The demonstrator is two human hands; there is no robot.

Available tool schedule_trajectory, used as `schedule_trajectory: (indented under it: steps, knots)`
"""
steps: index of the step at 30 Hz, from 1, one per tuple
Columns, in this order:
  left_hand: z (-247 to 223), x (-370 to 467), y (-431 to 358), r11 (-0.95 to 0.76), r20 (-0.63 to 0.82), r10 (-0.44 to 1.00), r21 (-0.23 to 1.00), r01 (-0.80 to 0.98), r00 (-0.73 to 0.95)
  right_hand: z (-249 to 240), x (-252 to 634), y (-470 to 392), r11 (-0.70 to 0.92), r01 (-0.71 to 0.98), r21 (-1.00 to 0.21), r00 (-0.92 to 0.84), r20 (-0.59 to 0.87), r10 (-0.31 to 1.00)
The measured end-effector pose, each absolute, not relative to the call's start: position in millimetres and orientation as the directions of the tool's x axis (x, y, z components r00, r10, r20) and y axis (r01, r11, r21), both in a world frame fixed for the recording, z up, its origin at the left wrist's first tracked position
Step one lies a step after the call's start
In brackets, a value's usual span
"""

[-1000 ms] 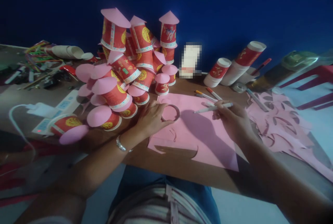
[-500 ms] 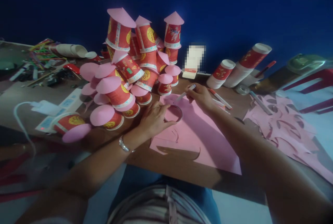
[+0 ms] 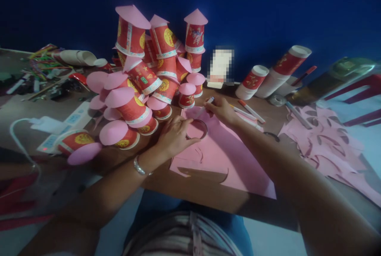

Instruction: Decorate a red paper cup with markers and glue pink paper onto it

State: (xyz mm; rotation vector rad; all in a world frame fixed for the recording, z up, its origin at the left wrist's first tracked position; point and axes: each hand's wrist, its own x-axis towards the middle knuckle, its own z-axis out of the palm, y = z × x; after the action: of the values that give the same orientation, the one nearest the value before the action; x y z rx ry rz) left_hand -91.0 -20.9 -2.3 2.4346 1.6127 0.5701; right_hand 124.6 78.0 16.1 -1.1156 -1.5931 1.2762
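A pink paper sheet (image 3: pixel 238 160) lies on the brown table, with a curved piece cut from its near edge. On its upper left part rests a dark round ring (image 3: pixel 206 131). My left hand (image 3: pixel 175 135) holds the ring from the left, thumb at its near edge and fingers at its far edge. In my right hand (image 3: pixel 220 109) is a white marker (image 3: pixel 210 100), pinched and slanted, its lower end at the ring's far side. Whether the tip touches the paper I cannot tell.
Red paper cups with pink cone tops (image 3: pixel 133 71) stand stacked at the left, near a power strip (image 3: pixel 71 119). Behind are a phone (image 3: pixel 220 65) and cup stacks (image 3: pixel 253 83). Markers (image 3: pixel 251 111), a tape roll (image 3: pixel 277 100) and pink scraps (image 3: pixel 324 141) lie right.
My right hand has moved slightly left and down with the marker, bringing it closer to the ring. My left hand keeps its hold. The view has shifted slightly.
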Motion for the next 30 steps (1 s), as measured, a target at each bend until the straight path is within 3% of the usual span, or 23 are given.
schedule_trajectory:
  steps: [17,21,25,30]
  knots:
    - [-2,-92,-21,-0.419,0.218,0.906,0.342,0.841,0.362,27,155,48,0.142,0.336,-0.931,-0.258,0.054,0.965]
    - [0,-91,-22,-0.404,0.214,0.913,0.337,0.851,0.348,24,165,25,0.204,0.392,-0.897,-0.226,0.122,0.967]
    - [2,-90,-23,-0.395,0.211,0.917,0.35,0.85,0.339,21,170,-5,0.286,0.489,-0.824,-0.207,0.208,0.956]
    - [3,-89,-22,-0.379,0.19,0.925,0.355,0.855,0.331,9,171,-37,0.422,0.643,-0.639,-0.248,0.348,0.904]
